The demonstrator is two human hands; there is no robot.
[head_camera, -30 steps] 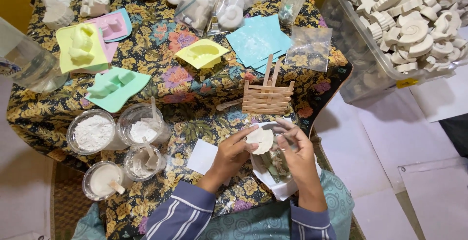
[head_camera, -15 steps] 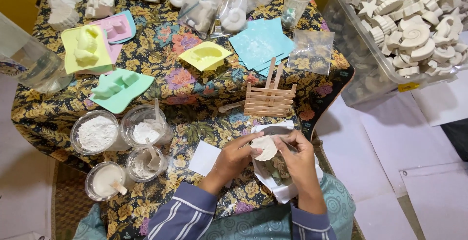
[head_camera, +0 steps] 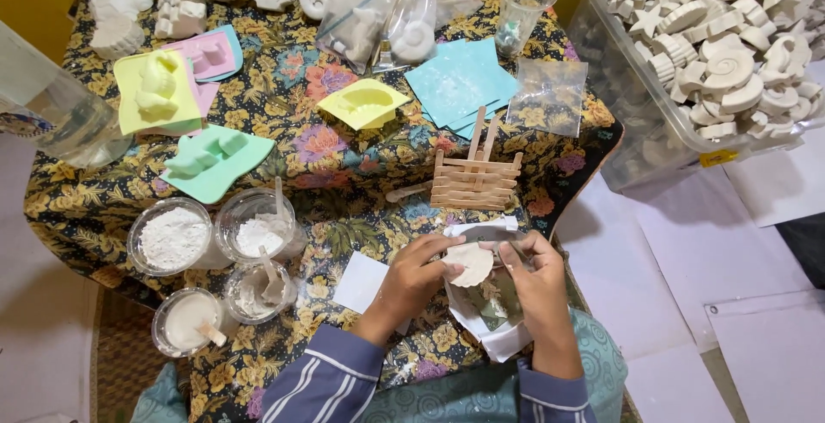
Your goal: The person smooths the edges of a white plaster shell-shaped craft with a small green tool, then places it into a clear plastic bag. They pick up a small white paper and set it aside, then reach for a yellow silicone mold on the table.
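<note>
While the white shell-shaped plaster cast (head_camera: 469, 263) sits where it did a second ago — just above the white paper (head_camera: 494, 324) at the table's near edge — the left hand (head_camera: 414, 273) pinches its rim and the right hand (head_camera: 534, 279) has closed its fingers against the other side — trimming in hand, by the look of it.

- A yellow mould (head_camera: 363, 103) sat at upper centre of the floral counter (head_camera: 284, 157).
- A green mould (head_camera: 215, 159) lay left of it.
- Cups of white powder (head_camera: 174, 237) stood lower left.
- A clear bin of plaster shells (head_camera: 730, 54) filled the upper right.
- A stick fence (head_camera: 477, 178) lay mid-frame.
</note>
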